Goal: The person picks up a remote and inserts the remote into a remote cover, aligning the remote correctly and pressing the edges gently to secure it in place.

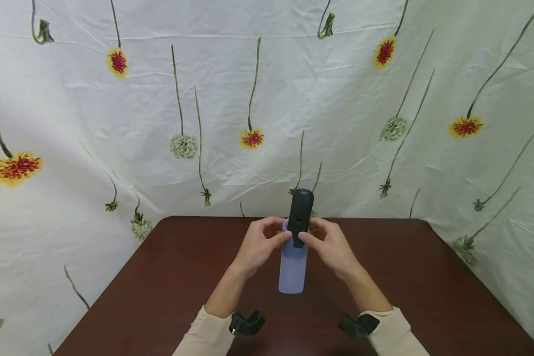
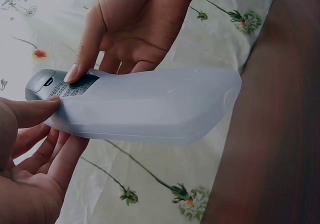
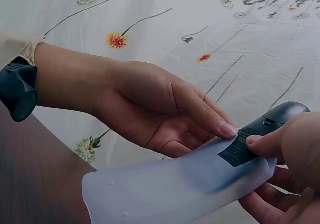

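A black remote control is partly inside a translucent, pale bluish silicone cover, held above the table. One end of the remote sticks out of the cover's mouth, and its labelled back shows in the left wrist view. My left hand grips the cover's mouth from the left, thumb pressed on the remote's back and fingers behind. From the right, my right hand pinches the same end, its thumb at the cover's rim on the remote. The cover's far end looks slack, without the dark remote showing through.
Below the hands lies a dark brown tabletop. A white cloth with printed flowers hangs behind and beside it. Dark bands sit on both wrists, over pale sleeves.
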Demonstrator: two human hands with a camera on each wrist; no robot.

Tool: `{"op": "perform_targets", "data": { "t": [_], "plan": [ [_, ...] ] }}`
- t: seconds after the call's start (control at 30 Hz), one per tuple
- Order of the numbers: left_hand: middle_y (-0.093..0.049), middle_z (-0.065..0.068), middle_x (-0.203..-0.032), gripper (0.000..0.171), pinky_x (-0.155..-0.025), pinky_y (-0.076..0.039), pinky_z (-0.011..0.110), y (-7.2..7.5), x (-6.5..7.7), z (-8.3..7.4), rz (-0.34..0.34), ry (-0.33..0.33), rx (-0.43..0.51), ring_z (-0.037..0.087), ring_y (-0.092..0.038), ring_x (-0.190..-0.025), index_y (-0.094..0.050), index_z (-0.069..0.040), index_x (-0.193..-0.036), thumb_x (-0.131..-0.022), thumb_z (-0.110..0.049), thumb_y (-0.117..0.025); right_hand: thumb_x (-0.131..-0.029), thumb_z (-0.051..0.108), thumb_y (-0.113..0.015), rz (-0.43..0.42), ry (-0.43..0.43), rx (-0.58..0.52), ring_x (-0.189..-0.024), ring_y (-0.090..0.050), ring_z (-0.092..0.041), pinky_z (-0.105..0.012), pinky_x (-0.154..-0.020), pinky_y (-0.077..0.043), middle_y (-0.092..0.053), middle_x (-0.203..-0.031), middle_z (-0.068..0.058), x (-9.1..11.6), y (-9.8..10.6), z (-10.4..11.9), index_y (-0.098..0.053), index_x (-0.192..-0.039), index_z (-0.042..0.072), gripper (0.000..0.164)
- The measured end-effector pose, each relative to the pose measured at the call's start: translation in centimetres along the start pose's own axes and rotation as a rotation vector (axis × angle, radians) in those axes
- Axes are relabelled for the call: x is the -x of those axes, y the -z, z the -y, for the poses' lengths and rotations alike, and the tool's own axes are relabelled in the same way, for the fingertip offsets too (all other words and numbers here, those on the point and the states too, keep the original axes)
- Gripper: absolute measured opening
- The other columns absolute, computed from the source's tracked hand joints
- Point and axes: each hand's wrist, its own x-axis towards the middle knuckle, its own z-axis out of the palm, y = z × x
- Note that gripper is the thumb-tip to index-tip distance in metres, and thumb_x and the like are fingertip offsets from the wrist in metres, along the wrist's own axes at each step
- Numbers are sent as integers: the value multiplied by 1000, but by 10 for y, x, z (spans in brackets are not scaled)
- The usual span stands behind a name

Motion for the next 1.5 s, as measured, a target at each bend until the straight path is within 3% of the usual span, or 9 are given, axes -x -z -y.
{"op": "perform_targets", "data": {
  "t": [0.37, 0.67, 0.97, 1.2, 1.5],
  "plan": [
    [-69, 11, -114, 27, -83, -55, 40, 1, -1, -3, 12, -13, -29, 29, -67, -99, -72, -1, -121, -94, 0, -74, -93, 6, -78, -17, 109, 60, -103, -61, -27, -44, -84, -50, -69, -105, -7, 1, 2, 2, -72, -124, 6, 32],
    [-69, 9, -114, 25, -86, -55, 41, 4, 0, -2, 2, -34, -66, 28, -62, -114, -74, -2, -116, -91, 1, -76, -87, 3, -83, -49, 175, 173, -103, -65, -23, -55, -88, -50, -71, -104, -1, 1, 1, 1, -76, -115, 13, 30],
    [-71, 9, -112, 25, -87, -56, 41, 4, -1, -2, 8, -50, -51, 27, -68, -107, -74, -2, -113, -89, 4, -77, -86, -2, -82, -22, 234, 161, -99, -69, -22, -39, -82, -58, -72, -109, -1, 1, 4, 1, -75, -121, 11, 37],
    [-71, 10, -110, 21, -87, -56, 39, 4, -1, -3, 30, -70, -30, 26, -70, -105, -74, -1, -110, -90, 5, -76, -84, -2, -85, -34, 299, 202, -98, -68, -19, -45, -86, -57, -71, -105, 3, 0, 5, 1, -78, -108, 12, 29],
    [-67, 12, -109, 18, -92, -56, 42, 4, -1, -1, 27, -130, -27, 27, -69, -105, -74, 0, -105, -90, 9, -75, -81, -3, -87, -72, 444, 277, -100, -67, -18, -40, -89, -54, -72, -105, 3, -1, 4, -2, -79, -100, 14, 26]
  ]
}}
